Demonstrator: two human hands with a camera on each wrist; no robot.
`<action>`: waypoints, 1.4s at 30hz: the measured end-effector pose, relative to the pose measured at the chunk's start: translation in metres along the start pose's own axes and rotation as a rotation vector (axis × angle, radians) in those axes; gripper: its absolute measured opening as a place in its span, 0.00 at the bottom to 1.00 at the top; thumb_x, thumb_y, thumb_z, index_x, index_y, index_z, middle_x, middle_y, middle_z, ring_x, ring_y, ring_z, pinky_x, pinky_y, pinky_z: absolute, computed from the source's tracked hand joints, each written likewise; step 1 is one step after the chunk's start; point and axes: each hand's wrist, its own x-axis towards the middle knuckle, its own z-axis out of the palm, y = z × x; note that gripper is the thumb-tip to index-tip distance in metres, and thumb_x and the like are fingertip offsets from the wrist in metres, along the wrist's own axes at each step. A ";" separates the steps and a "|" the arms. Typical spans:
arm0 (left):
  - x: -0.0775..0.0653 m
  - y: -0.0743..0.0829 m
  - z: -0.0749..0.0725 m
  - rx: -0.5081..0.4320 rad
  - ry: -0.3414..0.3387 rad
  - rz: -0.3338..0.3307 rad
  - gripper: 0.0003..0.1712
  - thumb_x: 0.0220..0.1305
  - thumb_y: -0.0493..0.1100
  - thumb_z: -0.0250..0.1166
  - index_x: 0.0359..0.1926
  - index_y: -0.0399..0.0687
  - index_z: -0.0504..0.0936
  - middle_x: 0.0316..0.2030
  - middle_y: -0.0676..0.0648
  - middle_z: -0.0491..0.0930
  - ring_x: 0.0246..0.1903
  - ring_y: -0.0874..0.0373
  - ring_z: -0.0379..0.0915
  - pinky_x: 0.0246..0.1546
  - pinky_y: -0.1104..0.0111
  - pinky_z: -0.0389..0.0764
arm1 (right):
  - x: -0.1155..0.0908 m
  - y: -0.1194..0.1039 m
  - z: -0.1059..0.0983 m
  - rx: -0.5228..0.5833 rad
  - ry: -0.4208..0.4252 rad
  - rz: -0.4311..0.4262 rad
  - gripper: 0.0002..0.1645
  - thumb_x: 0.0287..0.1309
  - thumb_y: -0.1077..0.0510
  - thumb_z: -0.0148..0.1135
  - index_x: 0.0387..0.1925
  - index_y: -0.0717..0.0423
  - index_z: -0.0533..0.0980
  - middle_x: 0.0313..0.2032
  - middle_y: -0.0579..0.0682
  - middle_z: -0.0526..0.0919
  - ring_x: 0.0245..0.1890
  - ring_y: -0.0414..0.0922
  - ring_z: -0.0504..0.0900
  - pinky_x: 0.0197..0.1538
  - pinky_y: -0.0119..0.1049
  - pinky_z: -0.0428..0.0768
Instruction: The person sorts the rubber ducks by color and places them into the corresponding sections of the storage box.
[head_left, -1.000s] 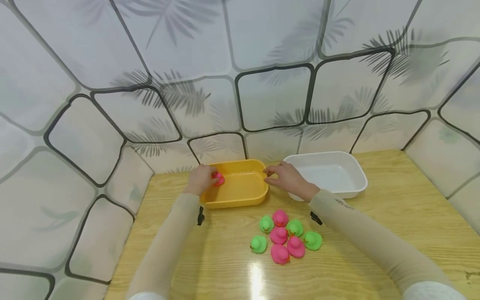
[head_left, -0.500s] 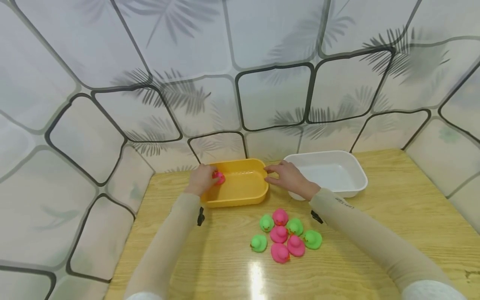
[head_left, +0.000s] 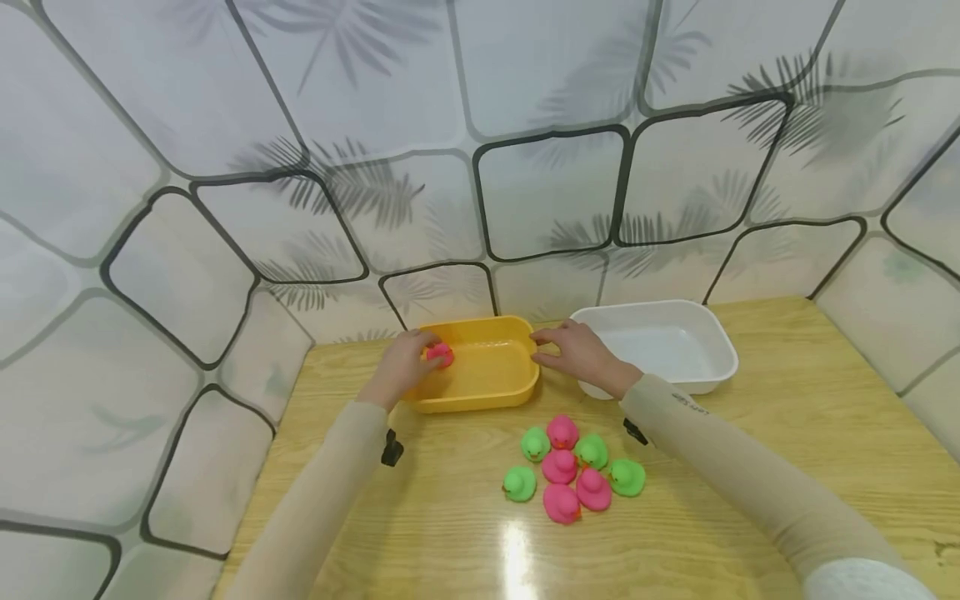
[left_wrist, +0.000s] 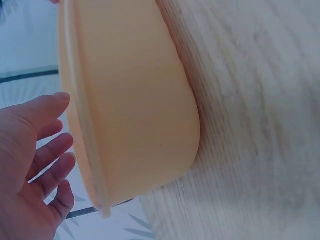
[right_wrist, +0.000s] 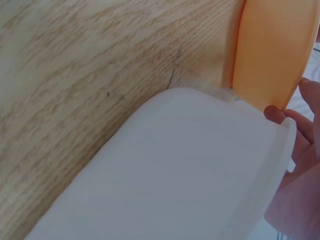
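Yellow tray [head_left: 487, 372] – shallow, glossy, rounded corners – on tabletop [head_left: 420, 517], white tub [head_left: 671, 354] at its 3 o'clock. Pink duck [head_left: 442, 356] inside at 9 o'clock, by left hand [head_left: 400, 364]; that grip spread, loosely curved. Right hand [head_left: 583, 354] at tray's 3 o'clock rim, grip spread too.

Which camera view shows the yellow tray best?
The head view: there the yellow tray is seen from above, inside included. The left wrist view shows mainly its outside; the right wrist view, only a small part.

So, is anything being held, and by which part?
The left hand holds nothing; the right hand is at the yellow tray, but whether it grips the rim cannot be told.
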 end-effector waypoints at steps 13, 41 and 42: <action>-0.045 0.038 0.006 -0.183 0.135 0.159 0.21 0.63 0.43 0.76 0.53 0.37 0.86 0.50 0.39 0.86 0.51 0.41 0.79 0.59 0.47 0.77 | 0.000 0.002 0.001 0.013 -0.001 -0.004 0.27 0.70 0.48 0.66 0.63 0.59 0.80 0.57 0.55 0.86 0.52 0.58 0.78 0.59 0.57 0.73; -0.107 0.133 0.080 -0.139 -0.160 0.541 0.21 0.64 0.52 0.76 0.56 0.55 0.88 0.52 0.58 0.87 0.51 0.61 0.71 0.52 0.73 0.68 | -0.002 0.000 -0.001 0.072 0.000 -0.005 0.26 0.71 0.50 0.66 0.62 0.62 0.79 0.57 0.57 0.86 0.53 0.59 0.78 0.60 0.58 0.73; -0.108 0.134 0.082 -0.126 -0.158 0.550 0.21 0.64 0.53 0.76 0.56 0.55 0.88 0.52 0.58 0.87 0.51 0.61 0.71 0.53 0.72 0.68 | -0.002 0.001 0.000 0.072 0.000 -0.007 0.26 0.71 0.50 0.66 0.62 0.62 0.79 0.57 0.57 0.86 0.53 0.58 0.78 0.60 0.57 0.73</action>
